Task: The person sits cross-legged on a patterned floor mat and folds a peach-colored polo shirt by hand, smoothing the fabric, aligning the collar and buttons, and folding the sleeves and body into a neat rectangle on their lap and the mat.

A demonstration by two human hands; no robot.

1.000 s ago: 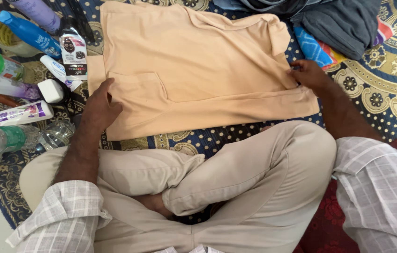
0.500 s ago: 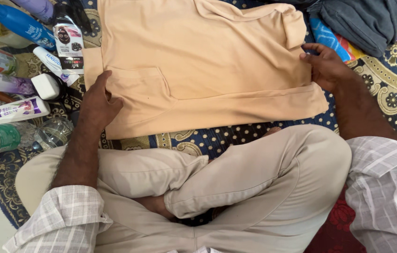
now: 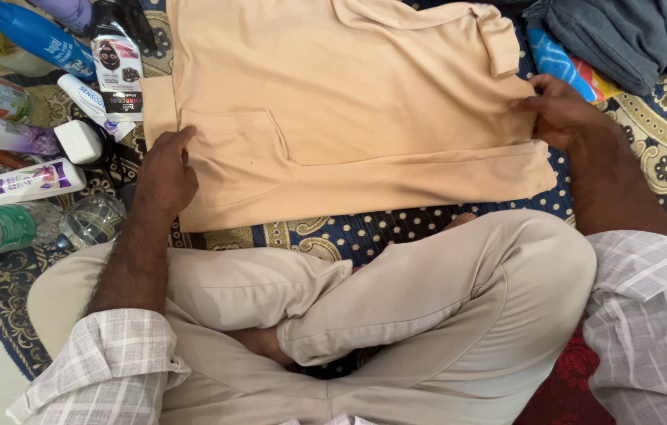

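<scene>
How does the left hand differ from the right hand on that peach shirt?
The left hand lies palm down on the peach shirt beside its pocket; the right hand pinches the shirt's edge at the opposite side. The left hand lies next to toiletry bottles, the right near folded dark clothes. Both touch the shirt.

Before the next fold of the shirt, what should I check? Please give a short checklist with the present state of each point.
1. Shirt lies flat on the patterned cloth: ok.
2. Left hand rests on the shirt near its pocket: ok.
3. Right hand pinches the shirt's right edge: ok.
4. Near edge is straight: not ok, it slants.
5. Bottles are apart from the shirt: not ok, one tube is against its left edge.
6. Grey clothes are off the shirt: cannot tell at the top corner.
</scene>
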